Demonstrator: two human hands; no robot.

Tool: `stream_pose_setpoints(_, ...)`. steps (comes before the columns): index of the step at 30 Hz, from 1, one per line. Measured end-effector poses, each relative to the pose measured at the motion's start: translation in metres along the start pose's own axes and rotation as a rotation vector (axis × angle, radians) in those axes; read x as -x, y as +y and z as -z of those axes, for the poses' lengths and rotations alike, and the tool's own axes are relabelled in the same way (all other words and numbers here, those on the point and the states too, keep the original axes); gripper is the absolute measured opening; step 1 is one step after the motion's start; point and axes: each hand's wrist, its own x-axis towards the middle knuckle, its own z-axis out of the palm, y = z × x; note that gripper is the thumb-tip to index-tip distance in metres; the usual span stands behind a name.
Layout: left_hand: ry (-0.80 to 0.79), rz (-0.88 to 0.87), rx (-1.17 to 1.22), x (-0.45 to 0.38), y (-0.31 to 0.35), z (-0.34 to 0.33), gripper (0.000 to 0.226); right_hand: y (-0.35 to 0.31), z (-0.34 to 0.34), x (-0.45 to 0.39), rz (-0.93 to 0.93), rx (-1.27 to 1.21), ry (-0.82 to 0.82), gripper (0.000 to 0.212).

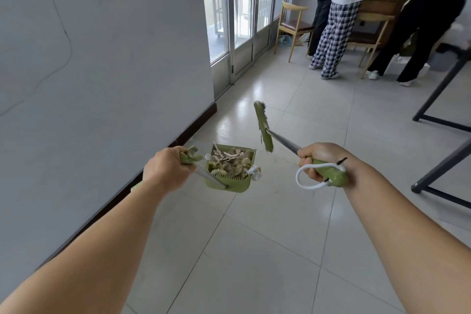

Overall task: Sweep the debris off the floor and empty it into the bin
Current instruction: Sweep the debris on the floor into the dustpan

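Two bare forearms reach forward over a pale tiled floor. The left hand is clenched around the green handle of a dustpan, where a metal rod runs down to the pan. The right hand is clenched around the green grip of a broom, near its end, and a white cord loop hangs from the grip beside the wrist.

The dustpan hangs just above the floor, close to a grey wall with a dark skirting board. It is heaped with debris: thin, pale, splintery scraps and a crumpled white wad perched on the right rim. The load looks light and loose, so it would likely spill if the pan tips or swings. The handle looks like the right place to hold it, keeping the pan level with the open side up.

The broom head, a narrow green bar with short dark bristles, hangs in the air ahead of the right hand, apart from the dustpan. The broom looks light and stiff, easy to carry one-handed.

Farther off are glass doors, wooden chairs, three people near a desk with a laptop, and black metal frame legs at the right. I cannot pick out a bin with any certainty.
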Motion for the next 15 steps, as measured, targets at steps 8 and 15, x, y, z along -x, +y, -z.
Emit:
stream_pose_setpoints(8, -0.042, -0.057, 0.011, -0.047, 0.043, -0.016, 0.018, -0.002, 0.036, -0.037, -0.09, -0.116, 0.046, 0.031)
stream_pose_setpoints(15, -0.077, -0.124, 0.011, -0.116, 0.065, -0.024, 0.016, -0.013, 0.047, -0.084, -0.123, -0.22, 0.121, 0.026)
